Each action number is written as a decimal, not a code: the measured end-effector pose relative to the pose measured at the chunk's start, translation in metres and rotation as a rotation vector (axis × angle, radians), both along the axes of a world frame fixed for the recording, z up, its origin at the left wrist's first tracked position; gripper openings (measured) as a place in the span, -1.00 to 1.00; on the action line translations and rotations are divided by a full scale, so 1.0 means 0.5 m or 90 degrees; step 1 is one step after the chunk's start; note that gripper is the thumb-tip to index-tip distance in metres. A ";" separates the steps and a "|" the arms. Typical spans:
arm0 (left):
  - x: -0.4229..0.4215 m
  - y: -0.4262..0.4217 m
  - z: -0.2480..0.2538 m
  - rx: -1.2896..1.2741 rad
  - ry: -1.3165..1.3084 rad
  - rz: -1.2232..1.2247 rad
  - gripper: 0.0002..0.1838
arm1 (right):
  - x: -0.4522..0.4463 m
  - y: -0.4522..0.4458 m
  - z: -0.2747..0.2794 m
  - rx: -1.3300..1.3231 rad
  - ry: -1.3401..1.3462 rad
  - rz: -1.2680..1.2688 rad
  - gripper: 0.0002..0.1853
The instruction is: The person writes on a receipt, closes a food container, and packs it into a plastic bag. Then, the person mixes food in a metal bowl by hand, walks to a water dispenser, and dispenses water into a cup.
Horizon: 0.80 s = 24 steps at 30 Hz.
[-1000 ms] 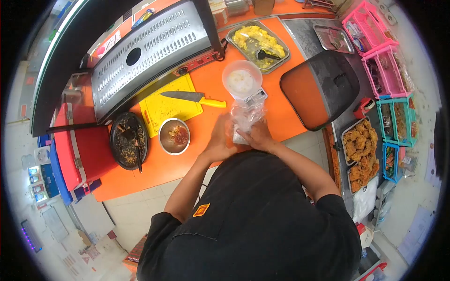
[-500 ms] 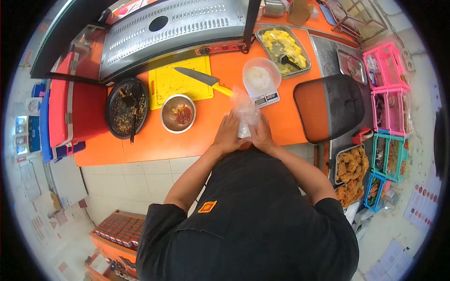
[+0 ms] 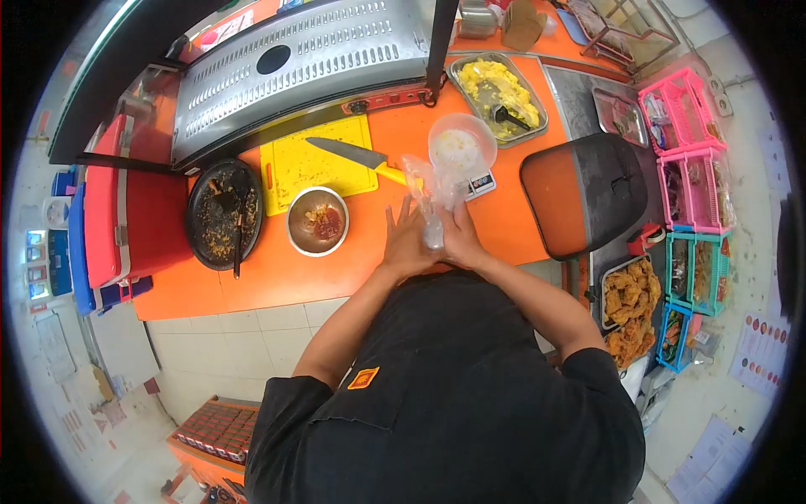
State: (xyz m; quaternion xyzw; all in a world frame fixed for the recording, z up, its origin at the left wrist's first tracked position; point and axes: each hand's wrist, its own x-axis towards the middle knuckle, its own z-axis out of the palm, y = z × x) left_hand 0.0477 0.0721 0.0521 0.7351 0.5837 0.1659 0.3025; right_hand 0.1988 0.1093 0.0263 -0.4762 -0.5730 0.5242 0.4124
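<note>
Close to my body at the counter's front edge, a small clear plastic bag (image 3: 432,233) with a pale lump at its bottom is between my hands. My left hand (image 3: 408,239) presses on its left side, fingers pointing forward. On the other side my right hand (image 3: 461,238) grips it; some fingertips are hidden by the film. The bag's loose upper part stands up over the handle end of a knife (image 3: 348,153). Just beyond is a translucent tub (image 3: 462,148) with white contents, on a digital scale (image 3: 481,185) that is partly covered.
Left on the orange counter (image 3: 269,286) are a metal bowl (image 3: 304,239) with red sauce, a yellow cutting board (image 3: 285,160) and a dark pan (image 3: 201,239). A tray of yellow food (image 3: 504,88), a black-rimmed pan (image 3: 621,189) and fried chicken (image 3: 631,294) are to the right.
The bag's loose upper part has opened out and stands higher, while my hands stay pressed around its lower part. My view has shifted slightly.
</note>
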 end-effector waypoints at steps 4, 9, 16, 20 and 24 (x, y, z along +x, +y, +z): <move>-0.068 0.019 -0.044 -0.068 -0.141 0.029 0.14 | -0.012 0.010 0.012 -0.064 0.043 0.065 -0.57; -0.124 -0.006 -0.054 0.028 0.121 -0.023 -0.03 | -0.016 0.034 -0.025 -0.130 -0.035 0.114 -0.67; -0.010 -0.016 -0.120 0.150 -0.082 0.229 -0.29 | -0.077 0.006 0.051 0.011 -0.035 0.103 -0.57; 0.003 0.018 -0.210 0.297 -0.135 0.229 -0.31 | -0.059 -0.025 0.031 0.097 -0.125 0.176 -0.53; -0.010 0.033 -0.140 0.292 0.073 0.237 -0.53 | -0.032 -0.005 0.055 0.264 -0.102 0.299 -0.51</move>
